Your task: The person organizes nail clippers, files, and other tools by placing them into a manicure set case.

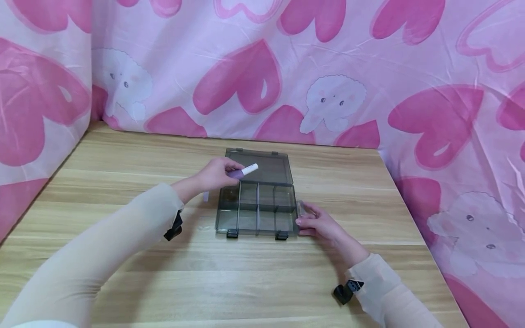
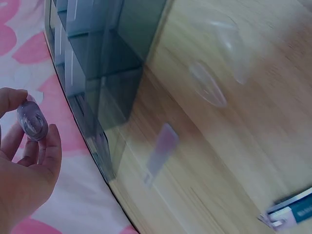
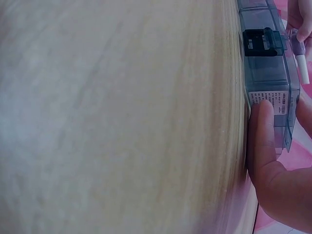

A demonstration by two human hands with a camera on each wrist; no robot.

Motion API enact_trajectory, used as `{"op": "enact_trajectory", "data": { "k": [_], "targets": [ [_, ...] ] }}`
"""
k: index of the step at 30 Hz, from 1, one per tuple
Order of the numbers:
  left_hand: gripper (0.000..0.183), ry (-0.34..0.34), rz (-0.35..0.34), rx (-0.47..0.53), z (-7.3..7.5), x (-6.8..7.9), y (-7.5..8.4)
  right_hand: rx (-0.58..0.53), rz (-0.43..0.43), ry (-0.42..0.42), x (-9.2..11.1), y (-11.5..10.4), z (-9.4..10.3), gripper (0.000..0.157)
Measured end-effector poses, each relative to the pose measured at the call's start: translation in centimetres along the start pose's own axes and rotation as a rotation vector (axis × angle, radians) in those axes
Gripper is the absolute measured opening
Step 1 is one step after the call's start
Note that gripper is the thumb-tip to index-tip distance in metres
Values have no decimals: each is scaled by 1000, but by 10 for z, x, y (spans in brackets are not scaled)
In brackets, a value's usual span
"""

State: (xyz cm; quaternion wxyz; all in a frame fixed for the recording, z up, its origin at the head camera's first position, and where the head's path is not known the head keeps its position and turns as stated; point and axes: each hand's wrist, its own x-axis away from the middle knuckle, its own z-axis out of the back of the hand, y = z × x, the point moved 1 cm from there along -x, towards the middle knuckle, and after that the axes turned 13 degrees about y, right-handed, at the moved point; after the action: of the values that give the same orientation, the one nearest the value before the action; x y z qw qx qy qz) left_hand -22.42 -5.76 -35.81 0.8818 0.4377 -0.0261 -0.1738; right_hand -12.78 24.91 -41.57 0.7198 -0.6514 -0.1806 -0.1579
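Observation:
A smoky, see-through compartment box (image 1: 268, 218) lies on the table with its lid (image 1: 262, 166) folded back. Over the box's left part, my left hand (image 1: 217, 174) pinches a lip gloss tube (image 1: 249, 170), purple with a white cap, between thumb and fingers. The tube's clear, rounded end (image 2: 33, 122) faces the left wrist camera. At the box's right end my right hand (image 1: 324, 225) holds the side, fingers and thumb around the front corner. In the right wrist view one finger (image 3: 264, 131) lies over a printed white label (image 3: 269, 100). The compartments show dividers and no contents.
Left of the box lies a flat, pale purple piece (image 2: 163, 146). Clear curved plastic pieces (image 2: 208, 85) lie near it on the wooden table (image 1: 197, 282). Two black latches (image 1: 232, 233) stick out at the box's front. A pink heart-patterned cloth (image 1: 246, 68) hangs behind.

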Motion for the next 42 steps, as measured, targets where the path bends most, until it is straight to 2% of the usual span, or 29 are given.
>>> {"op": "enact_trajectory", "data": {
  "k": [10, 22, 25, 34, 42],
  "targets": [
    [40, -56, -15, -44, -24, -12, 18, 5, 11, -21, -2, 0, 1, 74],
    [39, -144, -38, -48, -50, -16, 28, 17, 25, -37, 0, 2, 2, 45],
    [39, -169, -51, -60, -55, -16, 31, 14, 25, -37, 0, 3, 1, 42],
    [35, -221, -133, -129, -67, -14, 36, 5, 13, -32, 1, 4, 1, 35],
    [28, -215, -206, -227, -74, -14, 43, 11, 3, -22, 1, 3, 1, 33]
  ]
}}
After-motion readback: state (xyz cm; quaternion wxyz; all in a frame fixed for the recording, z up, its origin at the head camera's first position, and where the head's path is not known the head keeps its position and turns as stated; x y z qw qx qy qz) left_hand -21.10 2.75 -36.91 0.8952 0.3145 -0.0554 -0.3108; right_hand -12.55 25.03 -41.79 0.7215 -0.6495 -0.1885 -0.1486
